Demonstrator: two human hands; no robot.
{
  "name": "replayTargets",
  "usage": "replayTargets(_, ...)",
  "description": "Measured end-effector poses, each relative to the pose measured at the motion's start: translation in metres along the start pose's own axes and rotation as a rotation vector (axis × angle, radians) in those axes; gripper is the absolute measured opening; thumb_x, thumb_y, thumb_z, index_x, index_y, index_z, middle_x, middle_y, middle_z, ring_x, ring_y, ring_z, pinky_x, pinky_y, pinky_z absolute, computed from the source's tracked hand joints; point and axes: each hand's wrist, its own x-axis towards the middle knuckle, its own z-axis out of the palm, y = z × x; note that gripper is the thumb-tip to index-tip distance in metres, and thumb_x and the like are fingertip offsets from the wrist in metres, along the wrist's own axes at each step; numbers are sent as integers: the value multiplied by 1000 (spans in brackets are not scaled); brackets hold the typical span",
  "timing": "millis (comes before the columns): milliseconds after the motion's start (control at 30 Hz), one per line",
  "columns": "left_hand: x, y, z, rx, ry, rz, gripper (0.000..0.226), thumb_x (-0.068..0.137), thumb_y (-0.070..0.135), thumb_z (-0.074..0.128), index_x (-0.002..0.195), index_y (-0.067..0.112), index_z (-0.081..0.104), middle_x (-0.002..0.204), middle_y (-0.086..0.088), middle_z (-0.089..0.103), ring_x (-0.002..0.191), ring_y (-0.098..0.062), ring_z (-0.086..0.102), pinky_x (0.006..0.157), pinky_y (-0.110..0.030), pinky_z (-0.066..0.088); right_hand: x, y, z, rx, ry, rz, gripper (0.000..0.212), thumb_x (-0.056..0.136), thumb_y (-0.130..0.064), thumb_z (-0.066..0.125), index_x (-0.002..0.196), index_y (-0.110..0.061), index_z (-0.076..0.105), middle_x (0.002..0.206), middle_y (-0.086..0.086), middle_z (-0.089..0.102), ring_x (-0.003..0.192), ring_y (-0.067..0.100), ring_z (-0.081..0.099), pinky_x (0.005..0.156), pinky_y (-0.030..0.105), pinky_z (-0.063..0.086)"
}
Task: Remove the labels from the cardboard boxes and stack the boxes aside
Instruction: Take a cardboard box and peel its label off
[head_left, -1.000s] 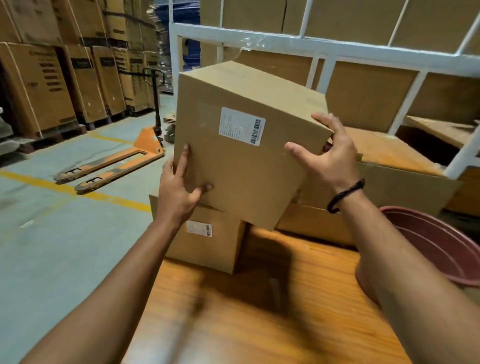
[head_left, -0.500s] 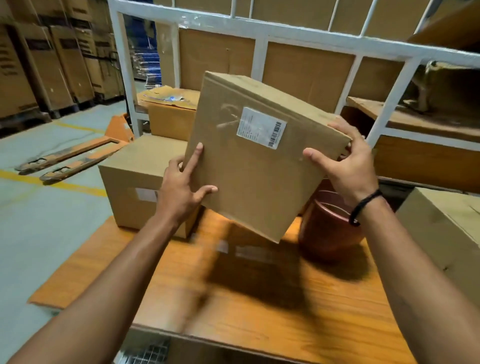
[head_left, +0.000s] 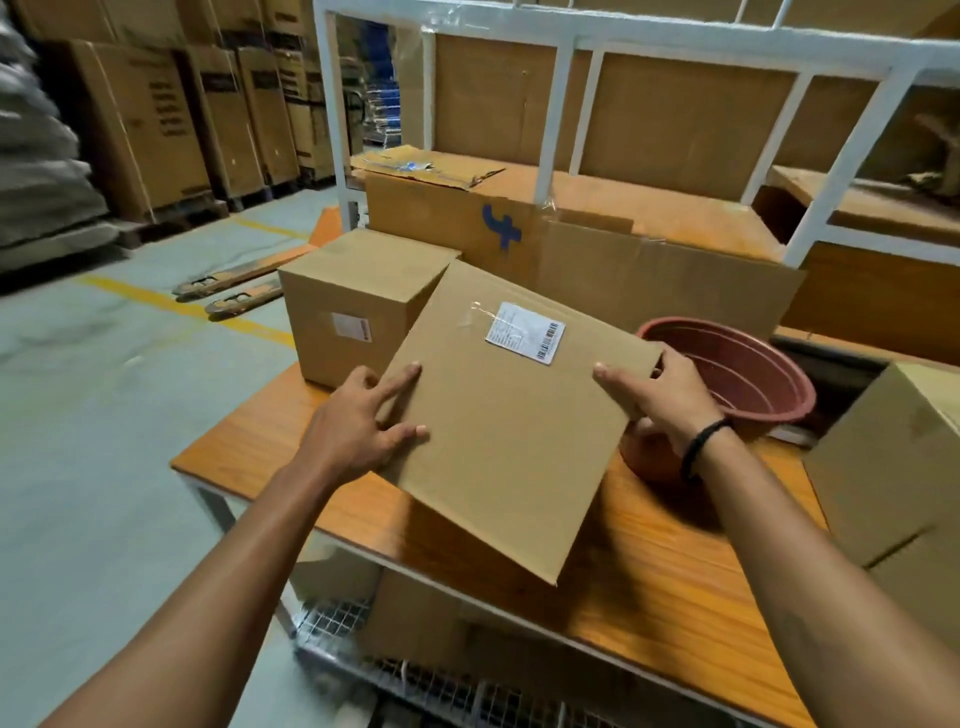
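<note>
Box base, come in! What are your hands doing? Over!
Left hand and right hand hold box by its edges. Label not yet peeled. Red tub beside right hand.

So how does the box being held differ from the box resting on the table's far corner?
The held brown cardboard box is tilted, gripped by the left hand and right hand; the brown cardboard box at the back sits flat on the orange wooden table, untouched. The held box's white barcode label is on its upward face; the resting box's small pale label is on its side. Both are closed and still labelled.
</note>
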Motion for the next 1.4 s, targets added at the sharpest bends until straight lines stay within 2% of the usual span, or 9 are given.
replayTargets(167, -4, 2, -3, 55, -79, -54, 77, 81, 67, 57, 148, 51, 22, 114, 0, 43, 99, -20, 53, 82, -36, 49, 9, 7, 7, 9, -25, 108, 52, 64, -35, 87, 107, -25, 59, 104, 0, 72, 90, 23, 71, 63, 55, 58)
replayTargets(367, 16, -1, -13, 67, -128, -12, 84, 71, 86, 40, 146, 51, 28, 103, 4, 44, 93, -16, 51, 68, -33, 42, 29, -9, 0, -127, -116, 163, 60, 60, -50, 85, 107, -17, 69, 95, 5, 75, 77, 21, 72, 58, 37, 57)
replayTargets(533, 46, -10, -18, 50, -277, 35, 85, 68, 91, 38, 143, 50, 36, 100, 5, 44, 97, -16, 46, 80, -38, 46, 41, -11, 1, -180, -145, 343, 41, 77, -38, 80, 97, -5, 65, 65, 8, 68, 49, 20, 65, 52, 37, 53)
replayTargets(800, 77, -16, -5, -153, -400, 77, 61, 76, 65, 64, 133, 51, 51, 100, 6, 60, 87, -7, 54, 70, -30, 46, 53, 10, 10, -159, -76, 474, 51, 78, -33, 78, 110, 3, 60, 80, 18, 62, 61, 28, 57, 46, 27, 46)
replayTargets(1000, 101, -23, 7, 23, -381, 121, 84, 60, 96, 34, 133, 57, 46, 116, 6, 67, 104, -14, 60, 82, -37, 54, 55, 23, 17, -174, 14, 521, 54, 82, -34, 76, 120, -1, 57, 104, 23, 69, 79, 28, 56, 53, 28, 47)
replayTargets(1133, 115, -20, 11, 93, -342, 194, 80, 68, 88, 42, 138, 49, 45, 127, 7, 55, 110, -16, 54, 79, -32, 47, 57, 25, 20, -322, 73, 503, 61, 77, -46, 77, 118, -5, 60, 98, 11, 72, 73, 23, 65, 58, 29, 49)
replayTargets(1233, 134, -14, 16, 54, -414, 265, 90, 69, 86, 45, 146, 40, 38, 147, 4, 37, 131, -19, 40, 98, -40, 44, 65, 21, 22, -809, 230, 389, 82, 66, -63, 77, 131, -18, 55, 124, 4, 63, 110, 26, 60, 90, 40, 51)
replayTargets(1300, 145, -6, 20, 21, -439, 311, 98, 72, 85, 48, 152, 32, 28, 160, 5, 20, 146, -21, 20, 116, -46, 26, 70, 14, 33, -1010, 245, 203, 77, 66, -61, 76, 131, -27, 55, 126, 2, 61, 116, 26, 56, 96, 41, 48)
replayTargets(1400, 153, 5, 30, -8, -456, 365, 99, 81, 72, 55, 156, 20, 17, 163, 2, 11, 150, -17, 11, 120, -42, 8, 76, -1, 60, -1012, 83, -82, 56, 75, -60, 69, 124, -36, 59, 115, -2, 61, 113, 23, 52, 95, 37, 43)
